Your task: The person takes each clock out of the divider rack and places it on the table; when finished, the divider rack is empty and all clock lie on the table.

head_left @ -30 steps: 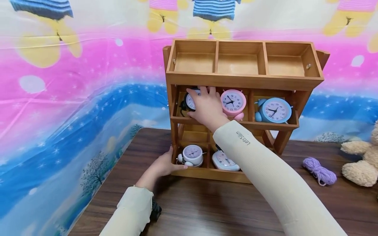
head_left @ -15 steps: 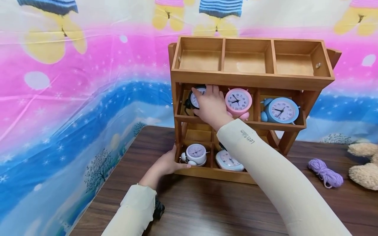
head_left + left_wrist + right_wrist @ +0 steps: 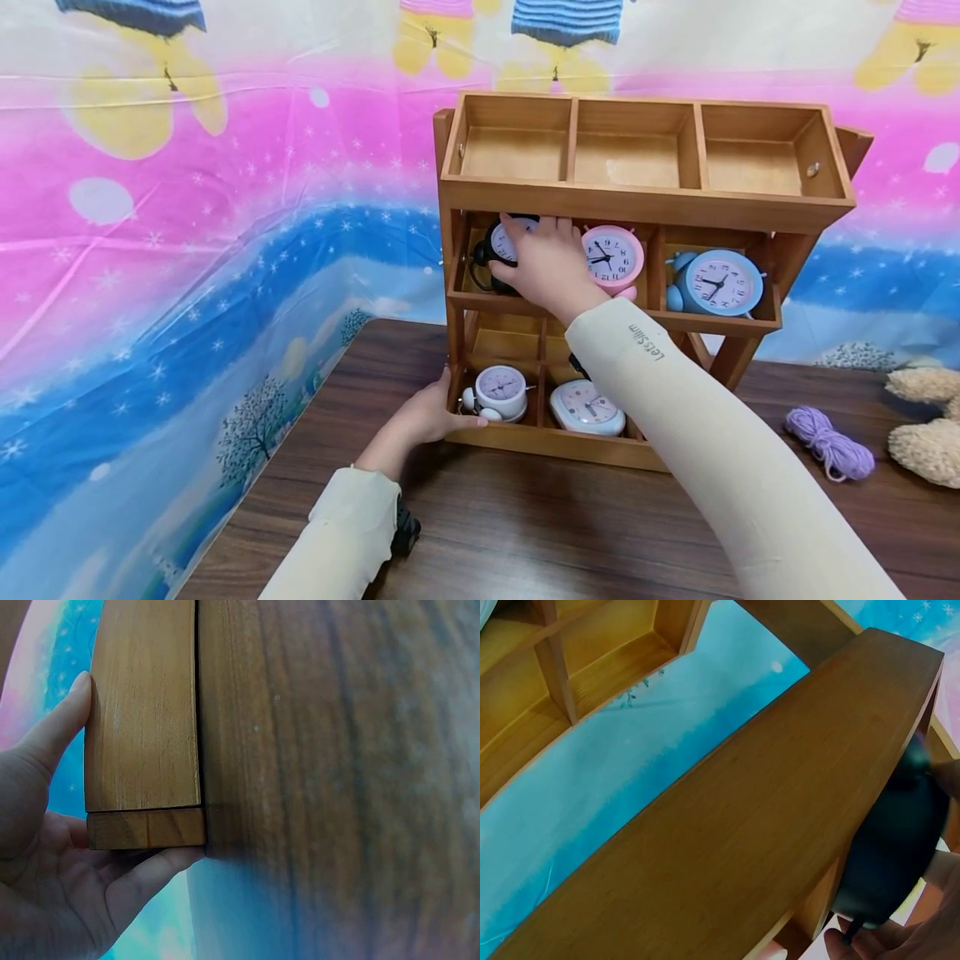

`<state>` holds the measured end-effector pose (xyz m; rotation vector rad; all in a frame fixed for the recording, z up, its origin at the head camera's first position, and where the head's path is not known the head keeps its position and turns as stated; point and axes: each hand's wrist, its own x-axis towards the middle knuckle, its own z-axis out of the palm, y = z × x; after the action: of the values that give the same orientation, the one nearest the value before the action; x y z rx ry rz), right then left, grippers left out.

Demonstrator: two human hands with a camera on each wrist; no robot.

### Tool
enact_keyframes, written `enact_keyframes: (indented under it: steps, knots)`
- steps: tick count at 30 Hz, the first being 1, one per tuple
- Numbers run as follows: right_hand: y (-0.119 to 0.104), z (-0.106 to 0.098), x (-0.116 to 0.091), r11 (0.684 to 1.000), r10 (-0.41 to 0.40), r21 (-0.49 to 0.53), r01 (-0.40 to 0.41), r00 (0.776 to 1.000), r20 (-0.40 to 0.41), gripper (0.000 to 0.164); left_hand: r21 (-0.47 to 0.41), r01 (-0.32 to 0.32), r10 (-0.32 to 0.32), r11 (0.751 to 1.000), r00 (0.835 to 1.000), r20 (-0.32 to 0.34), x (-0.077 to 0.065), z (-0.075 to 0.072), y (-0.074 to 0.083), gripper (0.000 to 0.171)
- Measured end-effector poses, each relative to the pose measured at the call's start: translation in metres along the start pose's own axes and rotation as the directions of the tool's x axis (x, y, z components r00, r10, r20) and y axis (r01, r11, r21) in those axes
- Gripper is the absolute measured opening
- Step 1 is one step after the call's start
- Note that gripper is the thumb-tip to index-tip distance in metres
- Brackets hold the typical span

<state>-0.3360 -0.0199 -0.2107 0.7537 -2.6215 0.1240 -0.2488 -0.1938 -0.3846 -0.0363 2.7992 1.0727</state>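
My right hand (image 3: 546,265) grips a black twin-bell alarm clock (image 3: 497,250) in the left compartment of the rack's middle tier, hiding part of its face. In the right wrist view, the clock's black rounded body (image 3: 889,840) shows beside the tier's front board, with fingers (image 3: 941,870) around it. My left hand (image 3: 422,410) holds the lower left corner of the wooden rack (image 3: 637,202). The left wrist view shows the thumb and fingers on either side of that corner (image 3: 146,827). A pink alarm clock (image 3: 617,255) lies in the compartment just right of my right hand.
A blue alarm clock (image 3: 720,283) occupies the middle tier's right compartment. Below are a white twin-bell clock (image 3: 501,392) and a white rounded clock (image 3: 587,408). Purple yarn (image 3: 828,443) and a beige plush toy (image 3: 926,446) lie right on the brown table (image 3: 525,525).
The head view has shifted, so the rack appears further right. My right hand has moved the black clock slightly up and right within its compartment. The left hand keeps its hold on the rack.
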Motion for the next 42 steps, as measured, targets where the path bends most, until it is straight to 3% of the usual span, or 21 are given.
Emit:
enact_keyframes:
  steps: [10,18,33,42]
  knots:
    - [0.005,-0.005,-0.006,0.995,0.057,0.082,-0.056,0.998,-0.003,0.073,-0.003,-0.007,0.007,1.0,1.0,0.01,0.001,0.001,0.002,0.111]
    - [-0.001,-0.01,-0.029,0.98,0.098,0.171,-0.097,0.995,0.005,0.079,-0.002,0.009,-0.009,1.0,1.0,-0.001,0.002,0.001,0.0,0.112]
    - [-0.017,-0.012,-0.092,0.966,-0.01,0.257,-0.01,0.997,0.074,0.078,0.019,0.005,-0.005,1.0,0.999,0.033,0.004,-0.002,0.0,0.112]
    - [-0.022,0.001,-0.133,0.963,-0.098,0.261,0.061,0.986,0.133,0.075,0.054,0.0,-0.001,0.999,1.0,0.02,0.006,-0.003,0.0,0.101]
